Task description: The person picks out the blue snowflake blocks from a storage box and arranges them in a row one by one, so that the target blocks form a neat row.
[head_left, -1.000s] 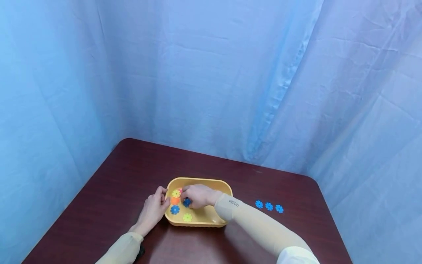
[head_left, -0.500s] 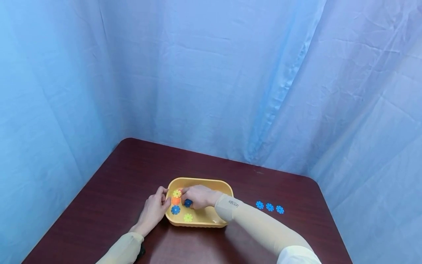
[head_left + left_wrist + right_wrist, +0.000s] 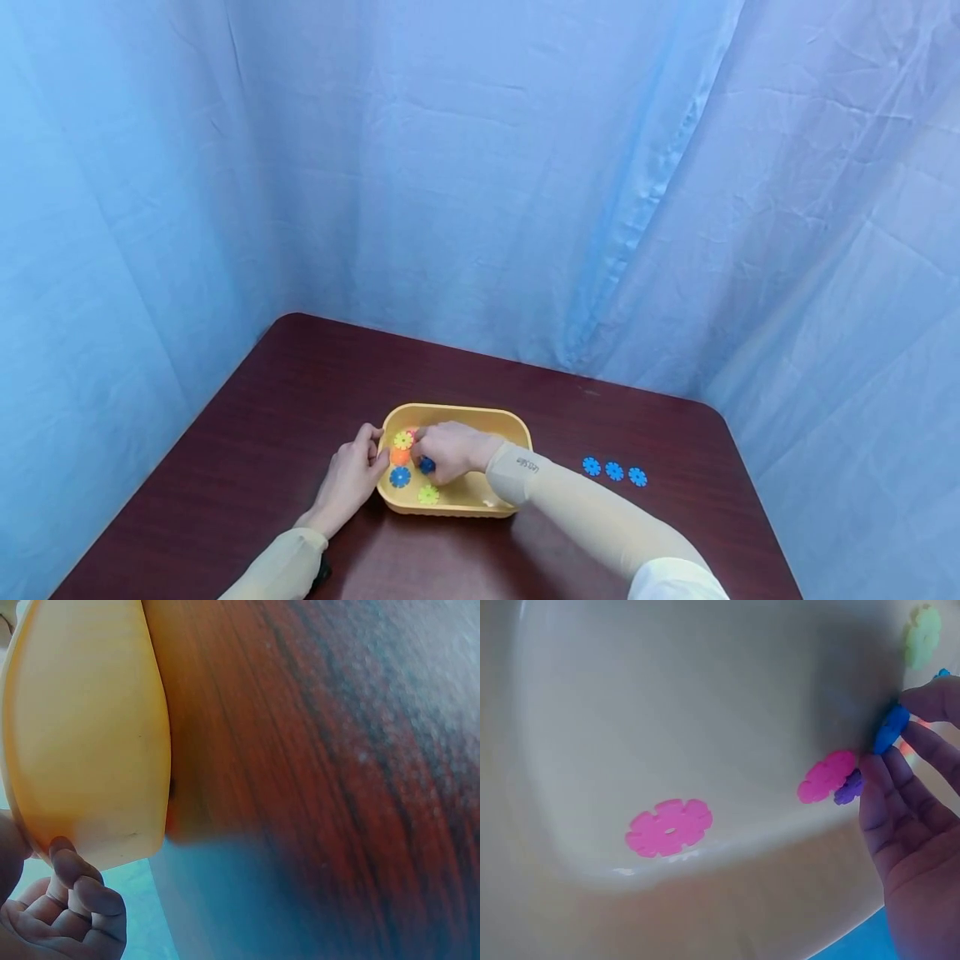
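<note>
A yellow plastic tray [image 3: 517, 429] stands on the table with notched snowflake discs inside. My left hand [image 3: 349, 480] pinches its left rim between thumb and fingers. In the right wrist view, my right hand [image 3: 922, 825] pinches a blue snowflake disc [image 3: 892, 729] by its edges, tilted, inside the tray. At the tray's left end lie a yellow disc [image 3: 403, 440], an orange disc [image 3: 400, 457] and another blue disc [image 3: 400, 477]. Near the front wall is a yellow-green disc [image 3: 428, 495]. Two pink discs, one of them the near pink disc [image 3: 669, 828], and a purple disc [image 3: 849, 787] show in the right wrist view.
Three blue discs [image 3: 614, 471] lie in a row on the dark red-brown table [image 3: 570, 525], right of the tray. Pale blue curtains [image 3: 465, 183] hang behind and at both sides of the table. My right forearm crosses the tray's right rim.
The blue disc under my right hand has turned and now shows more edge-on, with the fingers drawn in around it. My left hand stays on the rim.
</note>
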`<state>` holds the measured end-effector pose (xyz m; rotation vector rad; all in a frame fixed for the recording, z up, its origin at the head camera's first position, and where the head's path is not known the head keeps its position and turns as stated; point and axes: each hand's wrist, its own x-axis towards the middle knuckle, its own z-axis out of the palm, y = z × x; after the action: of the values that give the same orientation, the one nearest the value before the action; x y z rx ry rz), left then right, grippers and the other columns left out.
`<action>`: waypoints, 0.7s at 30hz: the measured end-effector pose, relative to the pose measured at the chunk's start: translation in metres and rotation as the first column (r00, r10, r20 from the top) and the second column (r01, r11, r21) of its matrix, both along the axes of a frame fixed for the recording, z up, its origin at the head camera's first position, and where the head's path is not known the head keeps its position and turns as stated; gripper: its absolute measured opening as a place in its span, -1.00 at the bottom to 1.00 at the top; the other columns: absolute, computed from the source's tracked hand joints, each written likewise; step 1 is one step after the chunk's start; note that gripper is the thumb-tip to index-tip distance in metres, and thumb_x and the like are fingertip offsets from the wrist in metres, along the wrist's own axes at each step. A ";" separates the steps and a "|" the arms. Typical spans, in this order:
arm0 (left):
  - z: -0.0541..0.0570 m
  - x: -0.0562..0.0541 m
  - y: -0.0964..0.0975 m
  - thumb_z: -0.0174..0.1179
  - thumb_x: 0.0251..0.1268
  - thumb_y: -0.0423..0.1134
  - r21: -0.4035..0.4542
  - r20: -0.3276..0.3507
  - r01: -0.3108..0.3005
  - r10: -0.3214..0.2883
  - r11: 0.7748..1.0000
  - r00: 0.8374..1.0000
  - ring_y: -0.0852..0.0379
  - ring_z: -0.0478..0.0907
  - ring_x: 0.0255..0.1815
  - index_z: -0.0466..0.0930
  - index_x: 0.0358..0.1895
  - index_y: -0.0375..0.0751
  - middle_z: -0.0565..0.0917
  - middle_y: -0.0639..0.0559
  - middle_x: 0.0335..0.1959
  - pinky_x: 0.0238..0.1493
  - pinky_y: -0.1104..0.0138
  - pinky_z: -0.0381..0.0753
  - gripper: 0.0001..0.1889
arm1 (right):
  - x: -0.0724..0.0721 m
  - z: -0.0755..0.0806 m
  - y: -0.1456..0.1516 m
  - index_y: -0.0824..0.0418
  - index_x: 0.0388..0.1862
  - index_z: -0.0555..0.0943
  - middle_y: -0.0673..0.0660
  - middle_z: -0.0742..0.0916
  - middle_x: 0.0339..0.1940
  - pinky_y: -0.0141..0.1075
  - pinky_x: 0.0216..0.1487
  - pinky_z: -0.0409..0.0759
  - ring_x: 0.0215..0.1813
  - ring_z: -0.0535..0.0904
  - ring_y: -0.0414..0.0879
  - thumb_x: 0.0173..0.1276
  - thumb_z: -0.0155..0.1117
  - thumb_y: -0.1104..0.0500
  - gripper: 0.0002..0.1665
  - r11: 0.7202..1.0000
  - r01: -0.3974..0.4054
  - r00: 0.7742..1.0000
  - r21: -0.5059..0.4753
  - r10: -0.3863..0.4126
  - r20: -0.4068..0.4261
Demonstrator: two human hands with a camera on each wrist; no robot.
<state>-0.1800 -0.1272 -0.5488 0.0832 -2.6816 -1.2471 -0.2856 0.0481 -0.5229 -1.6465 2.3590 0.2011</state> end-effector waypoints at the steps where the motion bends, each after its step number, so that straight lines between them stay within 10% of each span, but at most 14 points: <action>1: 0.000 0.000 0.000 0.26 0.32 -0.35 0.001 -0.002 0.001 -0.001 1.000 1.000 0.20 0.32 -0.62 0.49 0.04 -0.28 0.41 0.11 -0.56 -0.59 0.39 0.29 -0.72 | 0.000 0.000 0.001 -0.01 -0.25 0.66 -0.10 0.57 -0.25 -0.42 -0.30 0.44 -0.34 0.44 -0.23 0.09 0.45 0.15 -0.78 1.000 0.007 1.000 -0.005 -0.007 0.006; 21: 0.000 0.001 0.003 0.27 0.29 -0.38 -0.007 -0.018 -0.004 0.004 1.000 1.000 0.18 0.36 -0.56 0.48 0.02 -0.31 0.43 0.09 -0.53 -0.51 0.38 0.35 -0.72 | -0.034 0.070 0.088 0.09 -0.11 0.74 -0.04 0.61 -0.22 -0.36 -0.19 0.57 -0.31 0.52 -0.21 0.10 0.45 0.18 -0.69 0.946 0.190 0.982 -0.264 -0.186 0.037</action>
<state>-0.1787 -0.1247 -0.5486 0.0754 -2.6688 -1.2315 -0.3193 0.1364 -0.4534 -1.5080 2.6078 -0.1709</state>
